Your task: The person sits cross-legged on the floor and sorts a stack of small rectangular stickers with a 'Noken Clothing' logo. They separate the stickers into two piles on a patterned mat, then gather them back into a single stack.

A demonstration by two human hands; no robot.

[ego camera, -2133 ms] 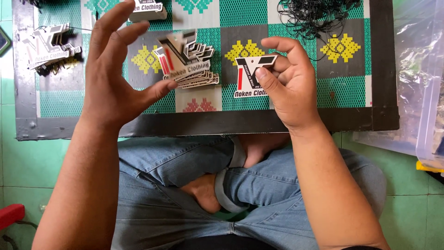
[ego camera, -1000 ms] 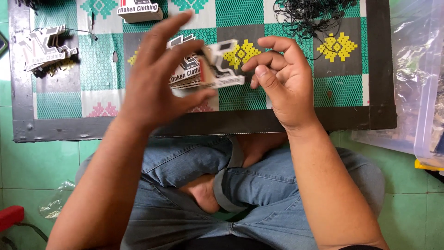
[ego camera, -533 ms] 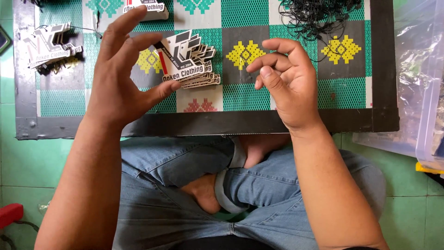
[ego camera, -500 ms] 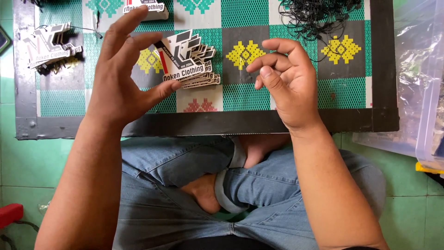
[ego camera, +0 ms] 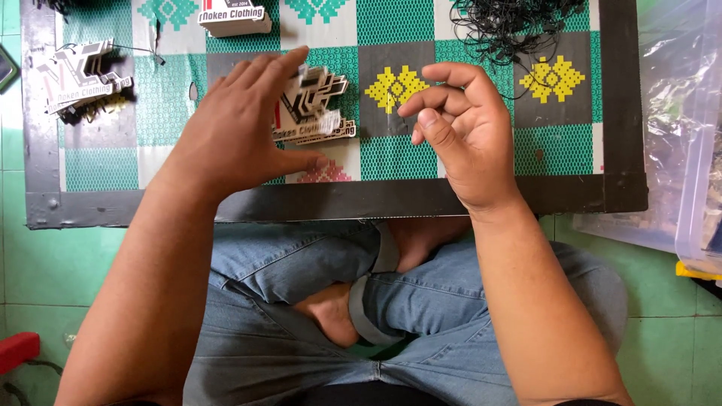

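Left hand [ego camera: 237,128] has come down flat over the stack of die-cut tags [ego camera: 312,109] on the patterned mat [ego camera: 481,158] — fingers spread, squaring it, not gripping — right hand [ego camera: 459,135] now empty, fingers loosely curled, its tag apparently added.

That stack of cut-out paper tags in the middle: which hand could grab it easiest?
Probably the left hand: it hovers spread right over the tag stack, thumb beside it. The right hand sits curled off to the side, empty.

Left hand [ego camera: 241,135] spread flat, fingers extended; right hand [ego camera: 459,135] raised, fingers loosely curled.
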